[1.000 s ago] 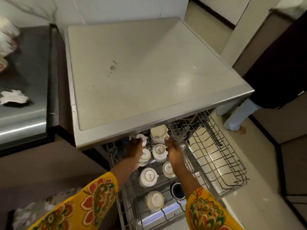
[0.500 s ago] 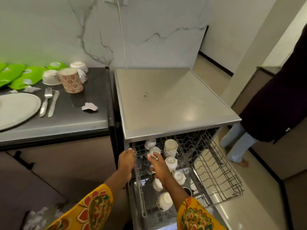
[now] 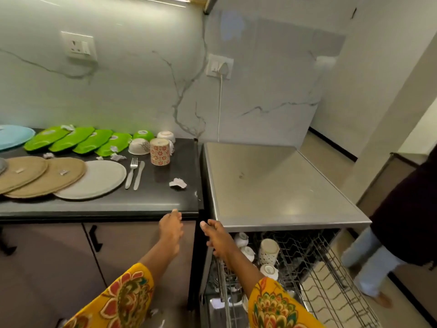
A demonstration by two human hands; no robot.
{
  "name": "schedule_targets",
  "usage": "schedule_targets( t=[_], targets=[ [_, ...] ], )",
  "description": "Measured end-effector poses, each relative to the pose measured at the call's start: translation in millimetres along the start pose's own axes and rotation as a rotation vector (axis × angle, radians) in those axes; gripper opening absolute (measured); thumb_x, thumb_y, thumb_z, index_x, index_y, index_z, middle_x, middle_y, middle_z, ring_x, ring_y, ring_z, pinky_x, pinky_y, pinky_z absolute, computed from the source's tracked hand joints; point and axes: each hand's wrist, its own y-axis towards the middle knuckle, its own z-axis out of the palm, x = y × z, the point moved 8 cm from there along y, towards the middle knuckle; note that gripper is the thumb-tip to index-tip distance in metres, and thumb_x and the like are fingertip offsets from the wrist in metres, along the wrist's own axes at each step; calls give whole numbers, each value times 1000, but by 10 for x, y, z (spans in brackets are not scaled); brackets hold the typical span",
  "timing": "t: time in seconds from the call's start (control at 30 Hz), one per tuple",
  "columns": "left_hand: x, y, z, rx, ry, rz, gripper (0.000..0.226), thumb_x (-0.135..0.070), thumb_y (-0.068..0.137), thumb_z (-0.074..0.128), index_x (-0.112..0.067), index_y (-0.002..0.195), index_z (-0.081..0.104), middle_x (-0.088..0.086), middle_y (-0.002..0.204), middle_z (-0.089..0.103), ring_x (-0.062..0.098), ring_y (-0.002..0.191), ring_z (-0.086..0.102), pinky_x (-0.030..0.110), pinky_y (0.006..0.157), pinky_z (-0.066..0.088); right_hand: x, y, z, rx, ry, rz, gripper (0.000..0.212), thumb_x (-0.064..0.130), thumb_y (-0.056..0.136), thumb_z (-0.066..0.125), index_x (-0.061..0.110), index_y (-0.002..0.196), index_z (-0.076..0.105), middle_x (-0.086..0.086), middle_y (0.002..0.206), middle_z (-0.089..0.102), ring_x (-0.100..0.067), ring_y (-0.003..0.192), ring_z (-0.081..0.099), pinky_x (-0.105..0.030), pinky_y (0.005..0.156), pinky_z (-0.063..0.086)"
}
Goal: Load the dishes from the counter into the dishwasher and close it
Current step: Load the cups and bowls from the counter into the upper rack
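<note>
I see both hands in the air with nothing in them: the left hand [image 3: 170, 229], fingers relaxed and close together, just below the counter [image 3: 146, 204] edge, the right hand [image 3: 216, 236], fingers loosely bent, at the dishwasher's [image 3: 279, 185] front corner. The pulled-out rack [image 3: 331, 280] holds white cups [image 3: 268, 252] (upside down), while plates [image 3: 94, 178], green dishes [image 3: 78, 140], a fork [image 3: 131, 172], a knife [image 3: 139, 175] and a patterned mug [image 3: 160, 151] sit on the counter.

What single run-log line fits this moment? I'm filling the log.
phase: reaching for dishes | left hand: empty, near counter | right hand: empty | rack: out, cups loaded
</note>
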Motion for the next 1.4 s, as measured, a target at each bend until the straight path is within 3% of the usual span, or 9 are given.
schedule_targets(
  t=[0.2, 0.33, 0.47, 0.7, 0.87, 1.07, 1.2, 1.3, 1.4],
  targets=[
    [-355, 348, -20, -18, -43, 53, 30, -28, 100, 39, -15, 77, 54, 0, 70, 48, 11, 62, 43, 25, 58, 36, 418, 289, 176, -60, 27, -88, 57, 61, 85, 49, 27, 130, 47, 1, 126, 57, -18, 111, 56, -31, 88, 44],
    [-575, 803, -93, -31, -68, 78, 31, -29, 99, 40, -12, 78, 54, 1, 69, 48, 12, 58, 41, 24, 53, 34, 734, 722, 285, -113, 102, -135, 52, 62, 82, 49, 27, 120, 55, 3, 113, 61, -17, 103, 58, -32, 86, 45],
    [-824, 1399, -164, -61, -64, 83, 26, -30, 99, 40, -11, 97, 58, 3, 90, 56, 16, 83, 52, 34, 83, 46, 1048, 1299, 451, -138, 145, -146, 39, 49, 91, 50, 23, 119, 57, 3, 114, 61, -15, 104, 57, -34, 93, 45],
    [-1164, 2391, -159, -52, -36, 73, 26, -33, 97, 41, -14, 94, 58, 7, 95, 57, 14, 78, 50, 33, 75, 42, 1417, 2159, 750, -176, 220, -112, 43, 45, 91, 53, 19, 125, 54, 0, 118, 57, -13, 106, 53, -33, 95, 43],
    [-1351, 2872, -170, -61, -3, 68, 42, -36, 99, 37, -5, 123, 51, 18, 125, 57, 34, 119, 51, 47, 100, 40, 1663, 2595, 919, -158, 274, -72, 51, 40, 94, 49, 18, 140, 41, -3, 139, 46, -17, 124, 45, -28, 95, 38],
    [-1452, 3285, 0, 145, -15, 102, 35, -44, 98, 34, -24, 124, 47, 5, 130, 55, 21, 118, 51, 46, 105, 39, 1941, 3067, 1036, -133, 320, -76, 63, 39, 96, 46, 22, 150, 18, -4, 153, 28, -20, 138, 31, -29, 96, 29],
    [-1578, 3346, 188, 303, -38, 162, 46, -48, 100, 28, -25, 136, 45, 4, 129, 58, 18, 116, 54, 32, 90, 46, 2014, 3280, 1065, -131, 327, -66, 66, 42, 96, 45, 27, 150, 11, -5, 153, 28, -22, 136, 32, -37, 106, 30],
    [-1594, 3373, 229, 310, -6, 159, 43, -40, 103, 25, -28, 143, 35, 2, 134, 51, 17, 118, 50, 29, 85, 44, 2068, 3303, 1080, -110, 310, -53, 61, 38, 97, 44, 26, 150, 15, -4, 145, 38, -19, 127, 39, -36, 102, 32],
    [-1587, 3362, 223, 316, 22, 184, 45, -25, 104, 25, -32, 148, 23, 2, 141, 43, 19, 122, 45, 29, 88, 43, 2120, 3233, 1048, -113, 344, -85, 50, 26, 99, 43, 19, 146, 29, 1, 122, 48, -12, 108, 44, -30, 93, 36]
  ],
)
